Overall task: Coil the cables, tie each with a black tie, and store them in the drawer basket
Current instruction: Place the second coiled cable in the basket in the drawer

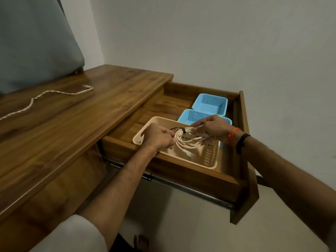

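The coiled white cable [189, 140] is hanging over the beige basket [211, 160] in the open drawer [181, 179], its loop lying roughly flat with the long axis running left to right. The black tie [183, 130] is wrapping the far edge of the coil, and a plug end [190, 154] is pointing down toward the basket floor. The left hand [160, 138] is gripping the coil's left side with curled fingers; the right hand [212, 129] is pinching the right side. Fingertip contact is hard to make out. Two blue baskets [211, 104] are sitting behind, the nearer one partly hidden by the right hand. A second, uncoiled cable [54, 93] is lying on the counter [72, 124], cut off at the left edge
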